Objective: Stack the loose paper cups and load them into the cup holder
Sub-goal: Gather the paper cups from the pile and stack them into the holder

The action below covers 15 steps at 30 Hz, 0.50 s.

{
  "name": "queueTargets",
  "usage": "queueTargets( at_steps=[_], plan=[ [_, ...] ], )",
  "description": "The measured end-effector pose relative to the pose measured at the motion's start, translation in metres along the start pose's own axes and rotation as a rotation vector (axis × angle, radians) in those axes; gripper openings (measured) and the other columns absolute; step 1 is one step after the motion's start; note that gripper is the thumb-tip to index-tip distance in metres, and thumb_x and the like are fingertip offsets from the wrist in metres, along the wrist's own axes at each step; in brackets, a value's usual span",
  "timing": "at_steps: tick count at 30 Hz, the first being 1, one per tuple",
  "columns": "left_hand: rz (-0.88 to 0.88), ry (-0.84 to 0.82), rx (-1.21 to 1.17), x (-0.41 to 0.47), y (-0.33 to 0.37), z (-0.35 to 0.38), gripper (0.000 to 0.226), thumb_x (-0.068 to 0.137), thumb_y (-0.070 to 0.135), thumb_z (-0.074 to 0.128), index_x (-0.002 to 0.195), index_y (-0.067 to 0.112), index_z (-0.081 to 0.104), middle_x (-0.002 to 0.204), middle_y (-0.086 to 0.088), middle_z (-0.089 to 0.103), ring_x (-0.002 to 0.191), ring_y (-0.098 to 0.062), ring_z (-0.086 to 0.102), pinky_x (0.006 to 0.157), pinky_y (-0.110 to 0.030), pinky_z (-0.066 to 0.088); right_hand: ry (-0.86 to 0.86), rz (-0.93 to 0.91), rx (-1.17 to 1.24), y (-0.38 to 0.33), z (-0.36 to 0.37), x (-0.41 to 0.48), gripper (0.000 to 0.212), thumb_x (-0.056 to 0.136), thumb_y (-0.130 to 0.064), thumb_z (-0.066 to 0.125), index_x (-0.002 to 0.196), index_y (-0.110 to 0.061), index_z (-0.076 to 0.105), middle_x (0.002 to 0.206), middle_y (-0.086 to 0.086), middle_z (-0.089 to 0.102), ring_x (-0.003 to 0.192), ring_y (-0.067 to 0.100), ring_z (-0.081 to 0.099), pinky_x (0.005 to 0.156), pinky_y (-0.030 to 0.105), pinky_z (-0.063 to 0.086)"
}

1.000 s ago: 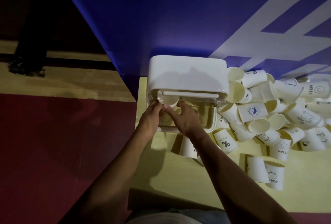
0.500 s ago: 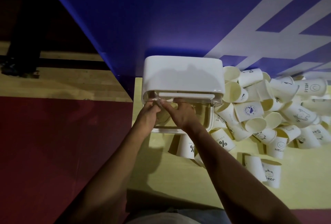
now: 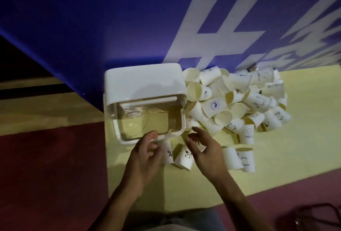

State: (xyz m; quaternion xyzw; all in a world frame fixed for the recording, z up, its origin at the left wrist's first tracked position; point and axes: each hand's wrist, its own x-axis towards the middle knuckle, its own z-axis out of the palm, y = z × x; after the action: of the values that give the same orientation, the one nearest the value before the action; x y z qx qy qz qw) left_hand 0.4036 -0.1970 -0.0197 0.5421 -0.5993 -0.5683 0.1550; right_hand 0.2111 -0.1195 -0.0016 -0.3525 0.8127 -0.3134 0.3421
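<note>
The white cup holder (image 3: 144,83) stands on a yellow mat with a clear front compartment (image 3: 147,121); what lies inside is blurred. Right of it sits a heap of loose white paper cups (image 3: 238,101), several with printed marks. Three more cups lie near its front edge: one marked "%" (image 3: 168,154), one with a face (image 3: 184,157), one under my right fingers. My left hand (image 3: 145,155) hovers at the holder's front rim, fingers loosely curled, holding nothing. My right hand (image 3: 204,149) hangs over the near cups with fingers spread, holding nothing.
A blue wall panel (image 3: 92,27) with white lettering rises directly behind the holder and the heap. The yellow mat (image 3: 276,156) ends at dark red floor (image 3: 46,166) on the left and front. Two cups (image 3: 239,158) stand apart at the mat's middle. A dark object (image 3: 313,217) lies bottom right.
Both hands have drawn back out of the holder's clear compartment toward me and now hover empty over the near cups. The camera has tilted and moved closer.
</note>
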Motion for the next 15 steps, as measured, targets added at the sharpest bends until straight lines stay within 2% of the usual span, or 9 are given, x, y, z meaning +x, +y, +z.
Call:
queueTargets(
  at_steps=[4, 7, 10, 13, 15],
  plan=[
    [0.067, -0.123, 0.098, 0.002, 0.026, 0.050, 0.036, 0.097, 0.039, 0.062, 0.132, 0.045, 0.054, 0.123, 0.023, 0.063, 0.100, 0.011, 0.059, 0.075, -0.015, 0.048, 0.101, 0.086, 0.027, 0.028, -0.050, -0.030, 0.043, 0.093, -0.048, 0.069, 0.133, -0.036, 0.061, 0.105, -0.021, 0.074, 0.103, -0.009, 0.065, 0.087, 0.019, 0.050],
    [0.130, -0.216, 0.149, 0.010, 0.050, 0.094, 0.040, 0.096, 0.039, 0.062, 0.134, 0.046, 0.052, 0.123, 0.025, 0.061, 0.102, 0.009, 0.059, 0.077, -0.018, 0.050, 0.178, 0.165, 0.095, 0.053, -0.085, -0.045, 0.037, 0.093, -0.041, 0.072, 0.128, -0.040, 0.061, 0.102, -0.021, 0.075, 0.099, -0.006, 0.066, 0.088, 0.014, 0.050],
    [0.219, -0.267, 0.201, 0.021, 0.073, 0.134, 0.042, 0.093, 0.043, 0.061, 0.134, 0.042, 0.051, 0.127, 0.021, 0.059, 0.105, 0.003, 0.059, 0.082, -0.023, 0.054, 0.251, 0.203, 0.188, 0.074, -0.112, -0.054, 0.031, 0.094, -0.028, 0.074, 0.123, -0.034, 0.064, 0.098, -0.022, 0.076, 0.097, -0.002, 0.069, 0.088, 0.018, 0.052],
    [0.274, -0.264, 0.257, 0.033, 0.102, 0.174, 0.052, 0.085, 0.057, 0.055, 0.135, 0.043, 0.049, 0.128, 0.017, 0.059, 0.109, -0.002, 0.058, 0.087, -0.036, 0.057, 0.288, 0.233, 0.283, 0.095, -0.141, -0.055, 0.033, 0.095, -0.023, 0.072, 0.127, -0.023, 0.067, 0.100, -0.014, 0.078, 0.097, 0.006, 0.073, 0.089, 0.027, 0.056],
    [0.322, -0.253, 0.315, 0.045, 0.123, 0.202, 0.054, 0.086, 0.056, 0.059, 0.137, 0.041, 0.047, 0.131, 0.013, 0.057, 0.113, -0.008, 0.057, 0.091, -0.040, 0.056, 0.294, 0.248, 0.335, 0.109, -0.159, -0.049, 0.034, 0.096, -0.021, 0.071, 0.129, -0.020, 0.067, 0.101, -0.012, 0.078, 0.097, 0.006, 0.073, 0.087, 0.027, 0.058]
  ],
)
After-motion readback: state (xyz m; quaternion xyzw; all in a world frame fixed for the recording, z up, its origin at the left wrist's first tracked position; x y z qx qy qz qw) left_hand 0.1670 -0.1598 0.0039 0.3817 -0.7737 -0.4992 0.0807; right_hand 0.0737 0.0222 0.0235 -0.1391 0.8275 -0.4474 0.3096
